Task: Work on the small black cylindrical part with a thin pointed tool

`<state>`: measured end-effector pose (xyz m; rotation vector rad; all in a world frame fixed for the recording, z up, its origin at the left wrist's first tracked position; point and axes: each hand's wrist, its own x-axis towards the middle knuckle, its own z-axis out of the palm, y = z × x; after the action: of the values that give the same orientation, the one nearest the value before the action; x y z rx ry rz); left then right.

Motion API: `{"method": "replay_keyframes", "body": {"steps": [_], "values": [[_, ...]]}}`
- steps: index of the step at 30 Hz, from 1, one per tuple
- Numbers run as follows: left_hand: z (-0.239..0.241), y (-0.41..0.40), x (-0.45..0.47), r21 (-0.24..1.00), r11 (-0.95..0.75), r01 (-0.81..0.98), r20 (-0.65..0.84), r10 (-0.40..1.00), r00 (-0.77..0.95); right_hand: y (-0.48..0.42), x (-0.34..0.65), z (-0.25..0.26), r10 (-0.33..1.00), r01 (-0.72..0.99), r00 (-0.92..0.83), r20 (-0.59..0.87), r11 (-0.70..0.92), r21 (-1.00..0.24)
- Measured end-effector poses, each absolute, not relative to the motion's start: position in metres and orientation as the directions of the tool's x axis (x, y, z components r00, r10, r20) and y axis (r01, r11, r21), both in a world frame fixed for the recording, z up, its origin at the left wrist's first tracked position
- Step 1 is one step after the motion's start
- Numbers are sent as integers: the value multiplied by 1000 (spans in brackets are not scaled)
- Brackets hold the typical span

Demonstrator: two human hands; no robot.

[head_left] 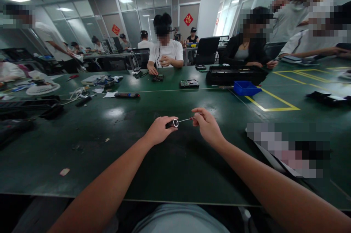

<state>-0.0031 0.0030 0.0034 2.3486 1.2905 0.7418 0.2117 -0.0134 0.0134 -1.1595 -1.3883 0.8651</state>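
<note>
My left hand [161, 130] is closed around a short dark cylinder [171, 124] with a pale ring at its end, which faces right. What the cylinder is I cannot make out. Between the fingers of my right hand [206, 125] is a slim screwdriver [187, 119] with a thin metal shaft and a bit of red at the handle. Its shaft points left, and the tip is at the ringed end of the cylinder; whether it goes inside is too small to tell. Both hands are held over the green tabletop [175, 174].
Ahead lie a dark pen-shaped tool [127, 95], a hard drive [189, 84], a blue bin [246, 88] and a long black casing [237, 75]. Black parts [30, 103] and a white fan-like grille [43, 87] are at left. A co-worker [165, 52] handles a small device opposite.
</note>
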Motion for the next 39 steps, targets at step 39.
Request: {"method": "replay_keyframes", "body": {"steps": [39], "values": [[0,9,-3,393,-509,766,149,857,494,-6,214,4,939,221,110,326,296,-929]]}}
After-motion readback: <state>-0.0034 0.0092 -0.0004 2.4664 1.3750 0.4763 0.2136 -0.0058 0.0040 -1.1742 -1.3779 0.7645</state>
